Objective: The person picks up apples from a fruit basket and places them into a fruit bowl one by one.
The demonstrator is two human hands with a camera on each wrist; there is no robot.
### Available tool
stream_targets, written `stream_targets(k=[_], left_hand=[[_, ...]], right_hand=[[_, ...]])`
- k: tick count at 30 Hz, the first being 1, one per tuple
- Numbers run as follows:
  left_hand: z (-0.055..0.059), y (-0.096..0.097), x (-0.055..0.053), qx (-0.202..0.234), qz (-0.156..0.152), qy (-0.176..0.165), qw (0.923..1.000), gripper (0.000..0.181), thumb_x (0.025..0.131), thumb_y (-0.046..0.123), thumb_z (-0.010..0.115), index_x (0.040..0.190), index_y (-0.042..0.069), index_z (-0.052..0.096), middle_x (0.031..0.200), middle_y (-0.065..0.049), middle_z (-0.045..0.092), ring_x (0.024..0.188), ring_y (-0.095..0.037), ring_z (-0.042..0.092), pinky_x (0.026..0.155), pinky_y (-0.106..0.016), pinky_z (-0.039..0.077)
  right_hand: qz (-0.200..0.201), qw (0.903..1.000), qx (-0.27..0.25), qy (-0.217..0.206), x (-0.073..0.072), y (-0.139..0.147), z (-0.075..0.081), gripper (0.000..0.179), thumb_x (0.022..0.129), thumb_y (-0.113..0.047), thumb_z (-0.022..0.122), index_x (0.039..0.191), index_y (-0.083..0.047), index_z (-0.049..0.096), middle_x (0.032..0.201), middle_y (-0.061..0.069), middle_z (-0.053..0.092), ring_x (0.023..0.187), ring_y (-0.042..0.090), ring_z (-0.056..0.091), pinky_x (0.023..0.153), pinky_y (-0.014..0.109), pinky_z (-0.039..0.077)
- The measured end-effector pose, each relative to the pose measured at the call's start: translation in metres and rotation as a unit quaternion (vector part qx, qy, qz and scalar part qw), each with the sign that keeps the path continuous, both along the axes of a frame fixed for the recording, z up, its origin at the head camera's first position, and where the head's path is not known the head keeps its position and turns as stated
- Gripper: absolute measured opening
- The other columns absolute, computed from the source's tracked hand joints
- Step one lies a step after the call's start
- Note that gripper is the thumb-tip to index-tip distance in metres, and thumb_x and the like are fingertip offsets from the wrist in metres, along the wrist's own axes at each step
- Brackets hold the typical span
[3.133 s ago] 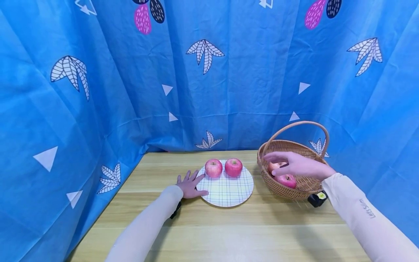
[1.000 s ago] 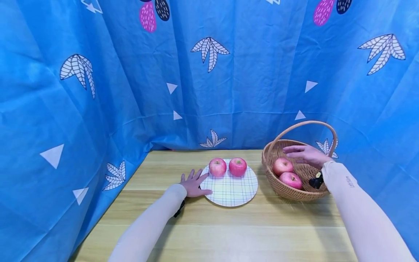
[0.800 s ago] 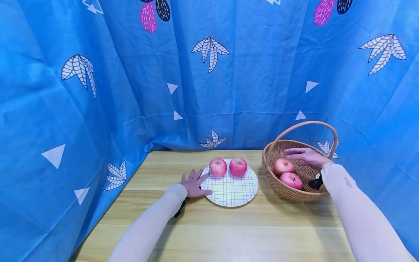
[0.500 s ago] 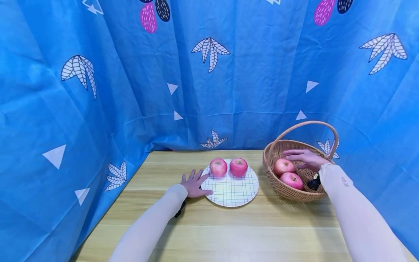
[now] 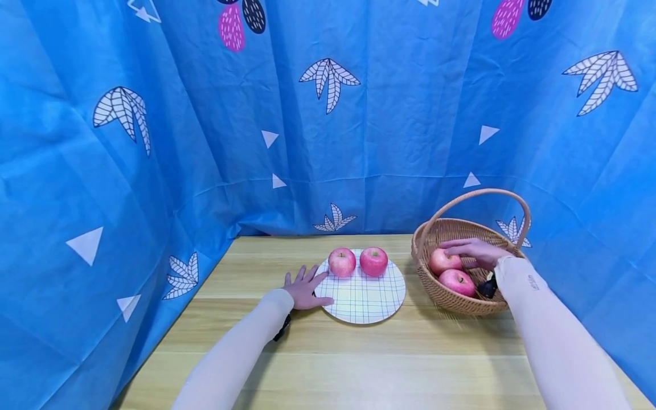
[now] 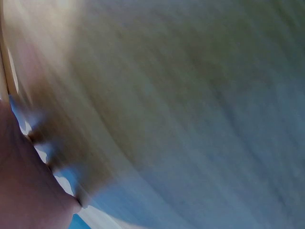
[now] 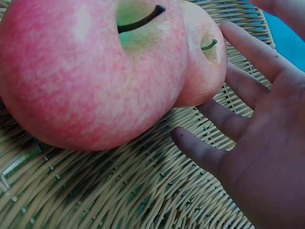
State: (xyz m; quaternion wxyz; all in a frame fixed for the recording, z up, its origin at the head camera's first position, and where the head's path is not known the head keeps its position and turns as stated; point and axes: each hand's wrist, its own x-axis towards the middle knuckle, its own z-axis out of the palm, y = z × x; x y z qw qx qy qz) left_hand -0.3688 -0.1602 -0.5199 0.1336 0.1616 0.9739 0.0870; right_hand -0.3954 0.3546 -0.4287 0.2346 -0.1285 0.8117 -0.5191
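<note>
In the head view, a white plate (image 5: 359,304) with a grid pattern bears two red apples (image 5: 341,262) near its far edge. My left hand (image 5: 306,290) rests at the plate's left rim, fingers spread and thumb over the edge. Inside the wicker basket (image 5: 451,303) at the right lie two more apples. My right hand (image 5: 478,251) reaches into it, fingertips right at the farther, paler apple (image 5: 442,263). The right wrist view shows the fingers (image 7: 257,52) extended beside that apple, with the redder nearer apple (image 7: 90,81) large in front. My thumb is mostly out of that view.
The basket's tall arched handle (image 5: 479,191) rises over my right hand. A blue patterned curtain (image 5: 328,148) encloses the wooden table (image 5: 338,370) at the back and both sides. A black wrist camera (image 5: 488,286) sits low inside the basket's right part.
My right hand, earlier above the basket's left side, shifted right, then lowered and moved left to the farther apple. My left hand, the plate and its apples stay put.
</note>
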Motion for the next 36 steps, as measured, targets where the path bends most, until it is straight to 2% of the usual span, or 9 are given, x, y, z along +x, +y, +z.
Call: stream_targets(k=[6,10,18,23,26,31,36], left_hand=[[-0.010,-0.003,-0.007,-0.017,-0.008,0.008,0.9998,0.111,0.070,0.101,0.030,0.161,0.042,0.012,0.172,0.001,-0.001,0.156,-0.037,-0.008,0.115,-0.073,-0.006],[-0.014,-0.004,-0.011,-0.015,-0.007,0.013,0.9998,0.112,0.068,0.102,0.029,0.161,0.043,0.012,0.172,0.001,-0.001,0.156,-0.037,-0.007,0.115,-0.074,-0.005],[-0.007,-0.002,-0.005,-0.016,-0.007,0.008,0.9998,0.108,0.072,0.099,0.032,0.161,0.040,0.013,0.172,-0.001,0.001,0.156,-0.038,-0.005,0.115,-0.074,-0.006],[-0.001,0.000,0.000,-0.022,-0.003,0.005,0.9998,0.104,0.076,0.096,0.035,0.161,0.041,0.013,0.172,-0.001,0.002,0.157,-0.037,-0.005,0.116,-0.073,-0.005],[0.002,0.001,0.002,-0.023,0.001,0.006,0.9997,0.102,0.077,0.094,0.037,0.161,0.041,0.014,0.172,0.000,0.003,0.157,-0.037,-0.004,0.117,-0.072,-0.003],[0.000,0.001,0.001,-0.031,0.002,0.008,0.9995,0.104,0.076,0.096,0.035,0.161,0.041,0.013,0.172,0.001,0.001,0.157,-0.036,-0.004,0.117,-0.072,-0.003],[-0.004,0.000,-0.001,-0.023,0.000,0.012,0.9997,0.106,0.074,0.097,0.034,0.161,0.040,0.015,0.172,0.000,0.003,0.157,-0.037,-0.003,0.116,-0.073,-0.003]], right_hand=[[-0.009,0.9996,0.020,-0.018,-0.002,-0.004,0.000,0.068,0.101,-0.033,0.060,0.156,-0.003,0.033,0.156,0.020,0.040,0.132,0.026,0.048,0.105,0.049,0.047],[0.000,0.9994,0.021,-0.029,-0.002,-0.005,-0.001,0.070,0.101,-0.029,0.060,0.158,-0.003,0.028,0.157,0.023,0.038,0.130,0.025,0.050,0.103,0.050,0.049],[0.005,0.9995,0.007,-0.032,-0.002,-0.005,-0.005,0.077,0.097,-0.019,0.065,0.159,-0.002,0.023,0.151,0.023,0.044,0.116,0.015,0.057,0.097,0.040,0.052],[0.004,0.9997,0.006,-0.025,-0.003,-0.006,-0.008,0.079,0.096,-0.016,0.066,0.160,-0.003,0.021,0.153,0.029,0.038,0.113,0.017,0.060,0.095,0.039,0.054],[-0.014,0.9994,0.007,-0.030,-0.004,-0.008,-0.009,0.081,0.094,-0.016,0.069,0.160,-0.007,0.023,0.153,0.029,0.038,0.114,0.019,0.061,0.095,0.040,0.054],[-0.019,0.9994,0.009,-0.027,-0.004,-0.011,-0.010,0.085,0.091,-0.015,0.070,0.161,-0.007,0.021,0.151,0.031,0.037,0.114,0.020,0.060,0.094,0.041,0.055],[-0.015,0.9996,0.024,-0.005,-0.006,-0.012,-0.014,0.086,0.090,-0.014,0.071,0.160,-0.005,0.022,0.147,0.030,0.042,0.107,0.018,0.061,0.085,0.035,0.057]])
